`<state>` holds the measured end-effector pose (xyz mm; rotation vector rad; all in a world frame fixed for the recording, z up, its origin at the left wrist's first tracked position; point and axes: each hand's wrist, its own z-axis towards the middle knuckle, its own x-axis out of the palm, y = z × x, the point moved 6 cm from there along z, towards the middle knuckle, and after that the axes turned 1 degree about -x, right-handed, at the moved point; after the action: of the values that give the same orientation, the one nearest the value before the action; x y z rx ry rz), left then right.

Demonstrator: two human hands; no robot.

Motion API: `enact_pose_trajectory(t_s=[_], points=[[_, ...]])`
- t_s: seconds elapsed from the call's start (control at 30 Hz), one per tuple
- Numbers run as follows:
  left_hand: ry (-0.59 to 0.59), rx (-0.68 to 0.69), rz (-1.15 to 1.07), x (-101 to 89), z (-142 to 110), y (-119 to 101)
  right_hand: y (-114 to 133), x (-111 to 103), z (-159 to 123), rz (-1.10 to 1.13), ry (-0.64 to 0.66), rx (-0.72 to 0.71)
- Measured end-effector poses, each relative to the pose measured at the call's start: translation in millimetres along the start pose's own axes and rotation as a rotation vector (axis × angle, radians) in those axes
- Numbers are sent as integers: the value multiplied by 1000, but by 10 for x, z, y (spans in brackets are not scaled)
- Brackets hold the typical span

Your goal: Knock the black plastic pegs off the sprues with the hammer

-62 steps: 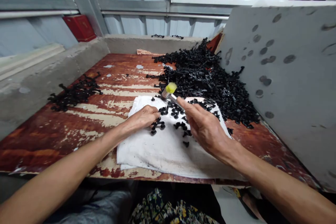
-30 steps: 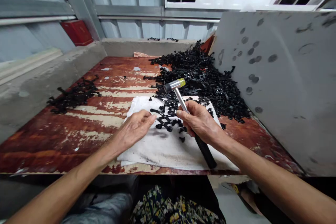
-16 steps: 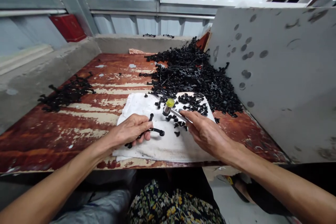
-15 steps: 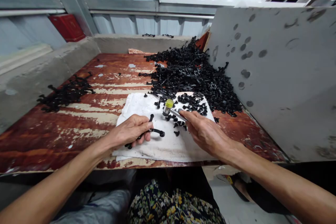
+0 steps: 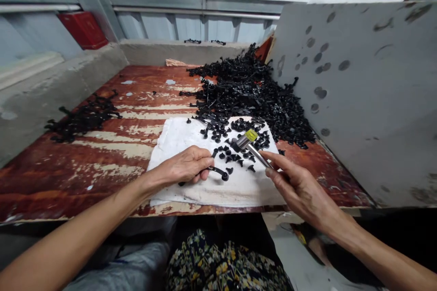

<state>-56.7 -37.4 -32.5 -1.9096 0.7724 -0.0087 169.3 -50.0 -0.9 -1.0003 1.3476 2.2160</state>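
Observation:
My left hand (image 5: 193, 165) is closed on a black branched plastic part (image 5: 218, 171), whose round-ended arms stick out past the fingers over the white cloth (image 5: 174, 138). My right hand (image 5: 300, 182) grips the metal handle of a small hammer (image 5: 246, 141) between thumb and fingers. The hammer head has a yellow face on one end and a dark one on the other, and is raised above small black plugs (image 5: 235, 157) scattered on the cloth.
A big heap of black plastic parts (image 5: 246, 91) covers the table's back right, against a spotted grey board (image 5: 358, 113). A smaller pile (image 5: 85, 118) lies on the left. Behind that, a red box (image 5: 83, 31) sits on the concrete ledge (image 5: 92, 66).
My right hand has carried the hammer to the right, tilting its head. My left hand has shifted right with the black part still held.

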Motion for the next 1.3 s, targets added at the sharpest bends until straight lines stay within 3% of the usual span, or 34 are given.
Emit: enact_pose_trajectory(t_s=[0.33,0.73,1.3], points=[[18,12,38,44,106,-163,-330,87,-178,112,7,187],[58,73,103,42,139,-118,-335,78,-172,134,-10,198],[82,30,78,66,140,-125,-332,68,-170,123,5,195]])
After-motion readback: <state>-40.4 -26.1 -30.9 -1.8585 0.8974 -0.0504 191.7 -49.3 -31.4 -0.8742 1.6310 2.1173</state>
